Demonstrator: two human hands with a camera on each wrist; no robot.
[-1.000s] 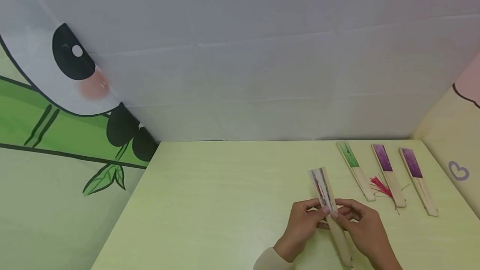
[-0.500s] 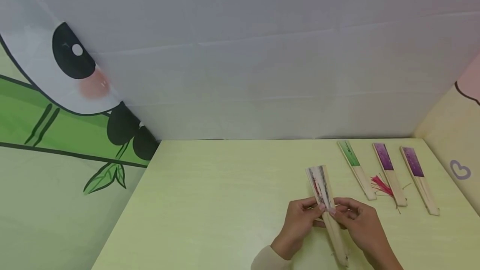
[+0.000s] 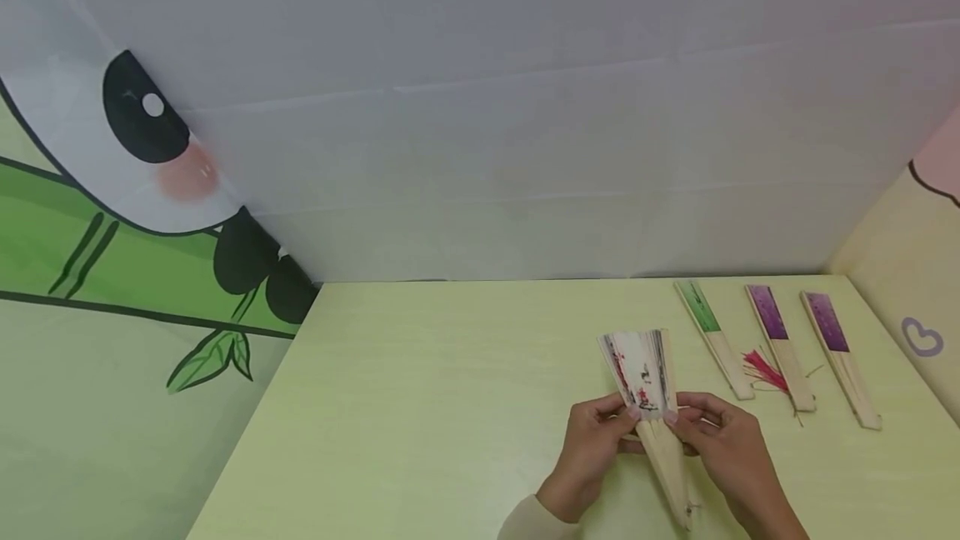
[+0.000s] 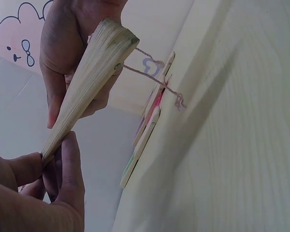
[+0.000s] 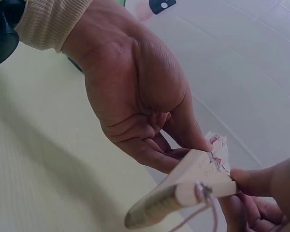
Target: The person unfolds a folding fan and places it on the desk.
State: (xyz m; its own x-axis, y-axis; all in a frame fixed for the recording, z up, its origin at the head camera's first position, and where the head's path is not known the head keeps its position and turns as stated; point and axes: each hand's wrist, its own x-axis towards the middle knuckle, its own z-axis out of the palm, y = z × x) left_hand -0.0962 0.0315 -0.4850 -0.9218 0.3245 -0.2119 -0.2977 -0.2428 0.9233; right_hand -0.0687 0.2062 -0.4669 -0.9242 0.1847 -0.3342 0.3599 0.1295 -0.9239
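A folding fan (image 3: 647,369) with pale wooden ribs and a white, red and black printed leaf is partly spread, leaf end away from me. My left hand (image 3: 596,444) pinches its left side between thumb and fingers. On the other side my right hand (image 3: 716,438) pinches it the same way. Both grips sit where leaf meets ribs. In the left wrist view the fan's ribs (image 4: 87,82) taper away from the thick pivot end, where a thin pinkish cord (image 4: 152,79) hangs. The right wrist view shows the printed leaf (image 5: 219,152) between the hands.
Three closed folding fans lie at the table's back right: a green one (image 3: 712,340), a purple one (image 3: 780,348) and another purple one (image 3: 838,361). A red tassel (image 3: 763,372) lies beside the middle fan. Walls border the pale table (image 3: 420,407) behind and at right.
The fan has spread from a narrow bundle to a wedge, showing more of its printed leaf. My left hand has shifted slightly left, away from the right hand.
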